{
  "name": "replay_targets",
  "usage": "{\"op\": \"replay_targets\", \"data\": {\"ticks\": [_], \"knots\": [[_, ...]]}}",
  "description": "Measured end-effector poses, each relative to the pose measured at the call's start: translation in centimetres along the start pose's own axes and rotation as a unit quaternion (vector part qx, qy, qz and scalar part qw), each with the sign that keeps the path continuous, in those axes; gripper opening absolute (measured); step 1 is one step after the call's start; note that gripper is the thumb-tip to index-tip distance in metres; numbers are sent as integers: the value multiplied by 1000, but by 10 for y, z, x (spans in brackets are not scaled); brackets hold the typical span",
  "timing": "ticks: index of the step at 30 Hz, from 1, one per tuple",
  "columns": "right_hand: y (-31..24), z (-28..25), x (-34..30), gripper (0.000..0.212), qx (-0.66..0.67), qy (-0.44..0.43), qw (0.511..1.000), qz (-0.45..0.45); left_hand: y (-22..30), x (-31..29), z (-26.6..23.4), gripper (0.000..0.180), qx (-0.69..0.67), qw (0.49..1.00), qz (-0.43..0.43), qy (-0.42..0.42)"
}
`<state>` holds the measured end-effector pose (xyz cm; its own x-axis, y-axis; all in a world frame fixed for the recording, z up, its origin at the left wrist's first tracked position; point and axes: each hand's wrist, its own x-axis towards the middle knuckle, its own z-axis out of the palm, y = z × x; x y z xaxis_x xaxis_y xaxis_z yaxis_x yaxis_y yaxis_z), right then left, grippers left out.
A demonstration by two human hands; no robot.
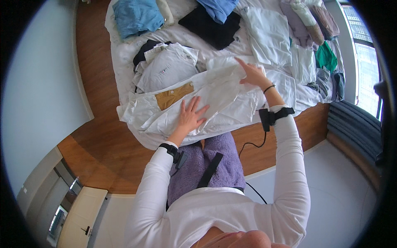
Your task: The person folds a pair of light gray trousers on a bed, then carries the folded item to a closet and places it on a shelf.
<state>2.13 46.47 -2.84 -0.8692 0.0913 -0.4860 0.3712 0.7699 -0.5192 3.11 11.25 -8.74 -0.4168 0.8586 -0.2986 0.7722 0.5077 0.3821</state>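
White garment spread along the near edge of the bed, both hands at it.
The left hand lies flat on the garment, fingers spread, just beside a tan panel; the right hand is over its right part, index finger extended, contact not determinable. A rumpled light grey shirt lies beyond, toward the left edge. Folded blue clothing occupies the far left corner; a black garment lies near the far edge, a green one near the right edge.

Home bedroom: sheeted bed bearing clothes, wooden floor, curtain by window.
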Motion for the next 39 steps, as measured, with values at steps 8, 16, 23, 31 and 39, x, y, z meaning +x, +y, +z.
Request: {"op": "replay_targets", "data": {"ticks": [8, 16, 23, 31, 39], "knots": [[-2, -29, 4, 33, -37, -21, 996, 84, -1, -1, 0, 65, -10, 1000, -8, 3], [-19, -36, -48, 24, -76, 187, 979, -15, -2, -3, 10, 63, -8, 999, 12, 50], [33, 21, -18, 26, -36, 206, 974, 83, -3, -2, 8, 63, -20, 999, 13, 39], [25, 45, -9, 41, -211, 363, 898, 132, -5, -5, -3, 63, -45, 999, -4, 31], [-57, 113, -48, 74, -261, 88, 960, 43, -8, -10, -3, 67, -30, 999, -18, 32]]}}
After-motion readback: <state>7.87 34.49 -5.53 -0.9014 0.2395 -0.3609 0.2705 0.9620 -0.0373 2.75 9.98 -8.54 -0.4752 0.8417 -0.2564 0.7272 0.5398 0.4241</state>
